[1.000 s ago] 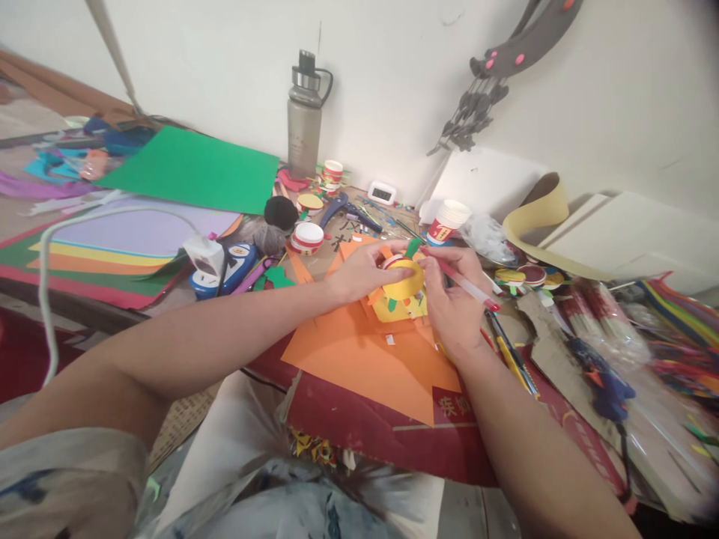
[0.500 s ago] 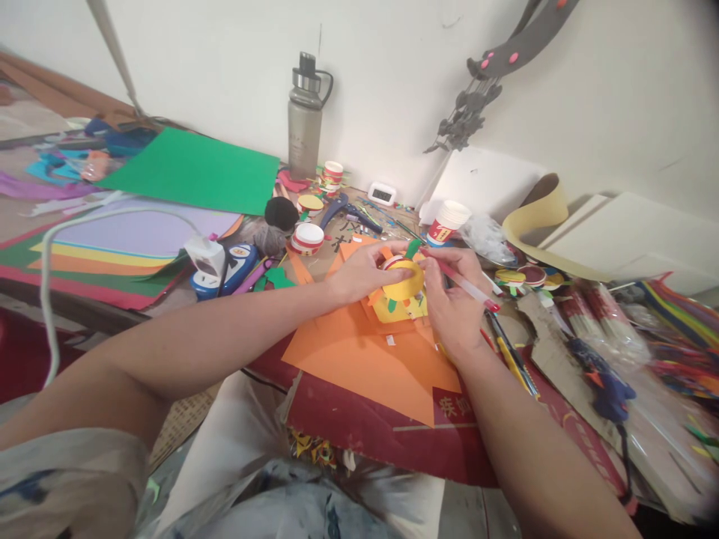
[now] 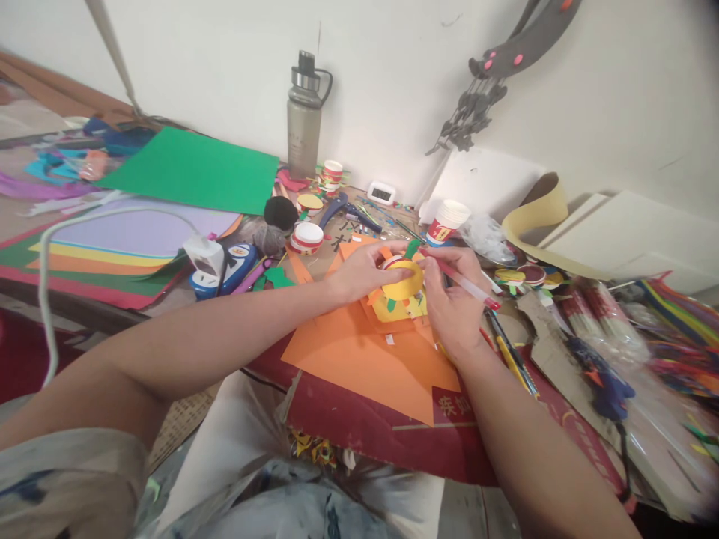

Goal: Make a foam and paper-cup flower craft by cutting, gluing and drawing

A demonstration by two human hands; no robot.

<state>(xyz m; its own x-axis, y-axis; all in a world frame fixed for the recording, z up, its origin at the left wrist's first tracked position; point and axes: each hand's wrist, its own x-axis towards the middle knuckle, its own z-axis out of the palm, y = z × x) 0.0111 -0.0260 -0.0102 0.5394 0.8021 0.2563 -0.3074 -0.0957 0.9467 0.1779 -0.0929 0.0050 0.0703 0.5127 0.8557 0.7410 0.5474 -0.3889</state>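
My left hand [image 3: 362, 273] is closed around a small paper-cup craft with a yellow paper band [image 3: 405, 280], its thumb pressed on the band. A green paper tab [image 3: 413, 248] sticks up from the craft's far side, and another green tab shows below. My right hand [image 3: 454, 303] pinches a red pen [image 3: 463, 283] with a translucent barrel. The pen slants down to the right, its tip close to the craft's far edge. Fingers partly hide the tip, so contact cannot be made out. Under both hands lie orange paper sheets [image 3: 359, 374] and a yellow piece [image 3: 387, 311].
Behind stand a grey bottle [image 3: 304, 123], a white timer [image 3: 382, 193] and stacked paper cups [image 3: 448, 222]. Left are a green sheet [image 3: 196, 171] and a plugged-in white adapter [image 3: 205, 254]. On the right lie a yellow cutter [image 3: 510, 352] and a blue glue gun [image 3: 604, 382].
The view has shifted very slightly. Both hands, the craft and the pen stay almost in the same place.
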